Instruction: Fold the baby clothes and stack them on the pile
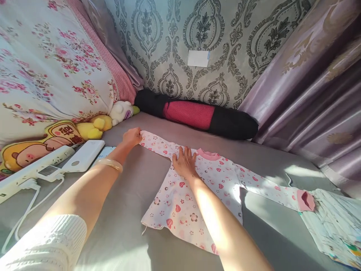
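Observation:
A small long-sleeved shirt [203, 184], white with pink hearts and flowers, lies spread on a grey sheet [121, 210], its pink collar toward the wall. My left hand [132, 137] is closed round the cuff end of the left sleeve, which is pulled out straight; that cuff is hidden in my fingers. Flat on the shirt's left shoulder, beside the collar, my right hand [184, 162] rests with its fingers spread. The other sleeve stretches out to the right, and its pink cuff [305, 200] touches a stack of folded cloth.
Folded pale clothes [335, 226] lie at the right. On the left are a white power strip [34, 173], a power bank [84, 155], cables and a phone [105, 152] partly behind my forearm. Plush toys [93, 126] line the left edge; a black-and-red bolster-shaped bag [194, 114] lies by the wall.

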`<state>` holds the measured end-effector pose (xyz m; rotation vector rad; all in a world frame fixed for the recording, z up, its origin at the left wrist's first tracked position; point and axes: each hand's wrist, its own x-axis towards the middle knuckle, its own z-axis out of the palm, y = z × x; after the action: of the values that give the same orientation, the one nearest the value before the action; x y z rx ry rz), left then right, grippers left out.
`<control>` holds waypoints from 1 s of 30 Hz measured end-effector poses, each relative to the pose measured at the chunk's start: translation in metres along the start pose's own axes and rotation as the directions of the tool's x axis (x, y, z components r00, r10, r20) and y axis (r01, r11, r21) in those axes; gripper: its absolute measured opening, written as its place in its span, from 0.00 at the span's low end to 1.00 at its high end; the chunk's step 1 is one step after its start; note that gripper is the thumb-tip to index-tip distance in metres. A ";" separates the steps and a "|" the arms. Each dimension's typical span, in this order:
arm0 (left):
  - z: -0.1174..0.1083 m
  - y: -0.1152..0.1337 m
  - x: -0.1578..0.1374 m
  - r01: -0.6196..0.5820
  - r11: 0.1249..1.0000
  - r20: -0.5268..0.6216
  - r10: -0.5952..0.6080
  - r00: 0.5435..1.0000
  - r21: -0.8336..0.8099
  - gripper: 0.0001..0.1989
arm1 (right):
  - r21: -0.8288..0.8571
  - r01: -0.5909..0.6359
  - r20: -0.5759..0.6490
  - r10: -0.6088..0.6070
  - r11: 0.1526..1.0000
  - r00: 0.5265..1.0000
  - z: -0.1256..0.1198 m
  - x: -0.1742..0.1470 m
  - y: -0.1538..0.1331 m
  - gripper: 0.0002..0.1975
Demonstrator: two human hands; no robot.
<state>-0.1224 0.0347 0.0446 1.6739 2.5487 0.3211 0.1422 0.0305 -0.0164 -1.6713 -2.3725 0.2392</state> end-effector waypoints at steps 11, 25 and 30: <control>0.015 0.038 -0.074 -0.120 0.985 -0.076 0.130 0.989 0.122 0.23 | 0.119 0.100 0.256 -0.128 0.988 0.958 -0.027 -0.027 0.025 0.32; 0.028 0.060 -0.178 -0.285 0.896 0.247 0.378 0.892 -0.340 0.16 | 0.111 0.363 0.322 -0.379 0.925 0.868 -0.055 -0.155 0.037 0.28; 0.016 0.062 -0.209 -0.213 0.907 0.309 0.333 0.891 -0.365 0.20 | 0.163 0.399 0.361 -0.431 0.902 0.827 -0.068 -0.189 0.047 0.26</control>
<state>0.0201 -0.1302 0.0319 1.7693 1.8773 0.3772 0.2648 -0.1318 0.0187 -1.0998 -2.8972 0.6288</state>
